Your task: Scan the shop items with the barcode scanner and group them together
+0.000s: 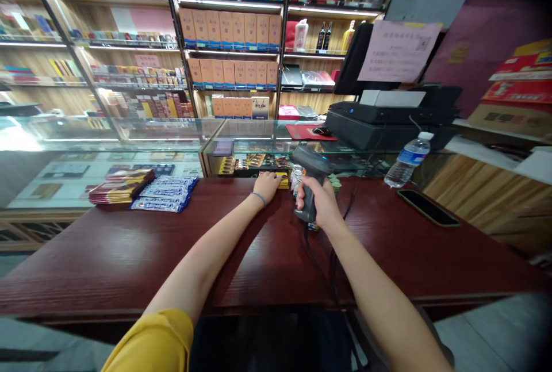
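Observation:
My right hand (325,202) is wrapped round the grip of a black handheld barcode scanner (317,164); its cable trails down over the desk. Small colourful packets (334,184) lie behind and under the scanner, partly hidden by it. At the far edge of the dark red desk (241,268), my left hand (266,186) lies palm down with its fingers stretched forward. Beside its fingertips is a yellow packet (283,180); whether the fingers touch it I cannot tell. Blue and white wrapped bars (164,192) and a stack of maroon and gold packets (123,186) sit at the left.
A water bottle (409,159) and a phone (428,207) are at the right of the desk. Beyond stands a glass display case (172,136), with a black till and printer (379,125) on it. Shelves of boxes (233,30) line the back wall.

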`<control>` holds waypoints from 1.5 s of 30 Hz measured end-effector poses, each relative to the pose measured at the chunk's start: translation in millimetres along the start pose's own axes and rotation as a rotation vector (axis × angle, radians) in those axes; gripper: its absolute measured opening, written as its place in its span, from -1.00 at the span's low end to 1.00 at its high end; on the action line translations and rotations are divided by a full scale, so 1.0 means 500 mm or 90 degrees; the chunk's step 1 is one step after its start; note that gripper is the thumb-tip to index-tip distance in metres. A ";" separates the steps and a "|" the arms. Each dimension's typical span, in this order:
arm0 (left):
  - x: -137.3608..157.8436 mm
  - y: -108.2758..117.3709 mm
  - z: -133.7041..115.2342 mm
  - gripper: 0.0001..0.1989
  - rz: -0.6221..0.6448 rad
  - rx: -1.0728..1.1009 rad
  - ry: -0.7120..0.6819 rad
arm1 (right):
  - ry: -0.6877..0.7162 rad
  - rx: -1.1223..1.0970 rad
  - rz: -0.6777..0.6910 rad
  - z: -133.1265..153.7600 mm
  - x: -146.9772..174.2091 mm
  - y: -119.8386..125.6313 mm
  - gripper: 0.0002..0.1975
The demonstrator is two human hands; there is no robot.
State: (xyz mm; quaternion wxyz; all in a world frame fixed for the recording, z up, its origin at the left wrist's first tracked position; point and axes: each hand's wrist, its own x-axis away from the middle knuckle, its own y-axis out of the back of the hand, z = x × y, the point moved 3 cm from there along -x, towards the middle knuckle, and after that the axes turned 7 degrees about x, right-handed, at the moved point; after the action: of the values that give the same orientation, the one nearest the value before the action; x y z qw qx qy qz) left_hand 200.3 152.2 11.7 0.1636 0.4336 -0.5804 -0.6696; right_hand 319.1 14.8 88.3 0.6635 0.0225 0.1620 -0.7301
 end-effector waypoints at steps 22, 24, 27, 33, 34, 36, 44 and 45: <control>0.339 0.256 0.332 -0.76 -0.322 0.114 0.184 | -0.050 0.077 0.141 -0.030 0.039 -0.045 -0.77; 0.393 0.281 0.384 -0.76 -0.346 0.078 0.226 | -0.063 0.103 0.162 -0.034 0.047 -0.053 -0.69; 0.471 0.310 0.454 -0.76 -0.369 0.038 0.289 | -0.088 0.118 0.184 -0.040 0.060 -0.067 -0.69; 0.576 0.333 0.541 -0.67 -0.354 -0.044 0.429 | -0.099 0.126 0.175 -0.050 0.074 -0.081 -0.80; 0.585 0.331 0.550 -0.63 -0.351 -0.053 0.449 | -0.098 0.135 0.178 -0.051 0.074 -0.081 -0.79; 0.595 0.325 0.565 -0.50 -0.342 -0.053 0.464 | -0.099 0.145 0.182 -0.054 0.074 -0.080 -0.76; 0.604 0.283 0.599 -0.41 -0.248 -0.013 0.430 | -0.112 0.146 0.163 -0.056 0.072 -0.079 -0.80; 0.604 0.282 0.600 -0.46 -0.244 -0.018 0.430 | -0.111 0.146 0.165 -0.058 0.071 -0.079 -0.80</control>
State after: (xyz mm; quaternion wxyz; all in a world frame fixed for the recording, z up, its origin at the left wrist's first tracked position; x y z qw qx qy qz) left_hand -243.1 86.1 8.5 0.2231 0.7282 -0.3931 -0.5153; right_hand 271.1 -9.2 60.3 0.7568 0.0549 0.0155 -0.6512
